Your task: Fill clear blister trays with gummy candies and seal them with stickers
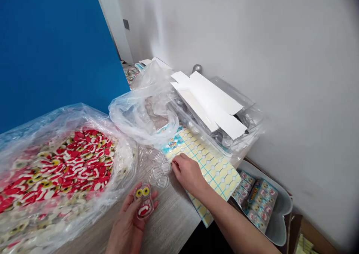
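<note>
My left hand (131, 216) holds a small clear plastic case (145, 201) with two yellow eye pieces at its top and a red-and-white mouth piece below. Its fingers are wrapped round the case. My right hand (187, 172) rests over the left edge of a yellow sticker sheet (215, 164) with blue lines, its fingers pinched together; whatever they hold is too small to make out. Several empty clear cases (160, 172) lie between the hands, just beyond them. On the left, a large clear bag (81, 115) stands open, full of red, white and yellow pieces (84, 157).
Behind the sheet, a clear plastic bin (224, 147) carries folded white card (207, 97). A crumpled clear bag (143, 108) lies beside it. Lower right, a grey tub (277, 224) holds filled packs (262, 205). A blue panel (56, 52) rises at left, a wall (266, 52) at right.
</note>
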Tool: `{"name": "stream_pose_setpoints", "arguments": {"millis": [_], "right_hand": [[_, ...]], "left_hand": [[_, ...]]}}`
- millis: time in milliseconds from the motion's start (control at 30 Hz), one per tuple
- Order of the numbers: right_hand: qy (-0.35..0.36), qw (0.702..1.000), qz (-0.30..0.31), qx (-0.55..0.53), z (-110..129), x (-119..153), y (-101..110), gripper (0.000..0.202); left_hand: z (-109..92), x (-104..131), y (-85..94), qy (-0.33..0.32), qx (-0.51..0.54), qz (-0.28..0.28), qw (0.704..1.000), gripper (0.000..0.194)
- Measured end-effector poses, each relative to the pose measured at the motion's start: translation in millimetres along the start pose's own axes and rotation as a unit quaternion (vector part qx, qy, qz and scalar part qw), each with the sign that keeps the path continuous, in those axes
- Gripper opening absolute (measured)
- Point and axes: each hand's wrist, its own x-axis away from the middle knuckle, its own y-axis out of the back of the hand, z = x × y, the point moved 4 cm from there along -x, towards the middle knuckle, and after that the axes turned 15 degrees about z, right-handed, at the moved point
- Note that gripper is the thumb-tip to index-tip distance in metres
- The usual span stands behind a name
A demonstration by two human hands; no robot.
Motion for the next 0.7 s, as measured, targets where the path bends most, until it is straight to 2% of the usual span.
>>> {"name": "stream_pose_setpoints", "arguments": {"millis": [100,167,267,333,400,467,600,700], "right_hand": [[0.028,0.999,-0.041,-0.010,2,-56,20,0.022],[0.013,0.999,-0.035,-0.011,-4,-104,29,0.029],[-0.008,1.000,-0.010,-0.007,-15,-169,31,0.030],[-0.029,1.000,0.005,-0.004,-19,-198,24,0.022],[-0.054,0.998,0.007,-0.001,-19,-215,15,0.020],[-0.066,0.998,-0.009,0.001,-15,-226,8,0.028],[-0.041,0.998,-0.044,-0.002,-1,-245,5,0.042],[-0.016,0.998,-0.048,-0.023,2,-261,6,0.033]], "left_hand": [[-3,-3,-0.9,0.005,-0.001,-0.007,1.000,0.046],[-4,-5,0.3,0.002,0.003,-0.012,1.000,0.049],[-6,-8,4.8,0.008,0.015,-0.023,1.000,0.054],[-5,-11,7.9,0.019,0.025,-0.028,0.999,0.056],[-5,-15,10.4,0.027,0.034,-0.034,0.998,0.058],[-4,-18,12.1,0.032,0.041,-0.039,0.998,0.059],[-3,-25,16.2,0.039,0.046,-0.052,0.997,0.058],[-3,-29,21.1,0.041,0.054,-0.063,0.996,0.059]]}}
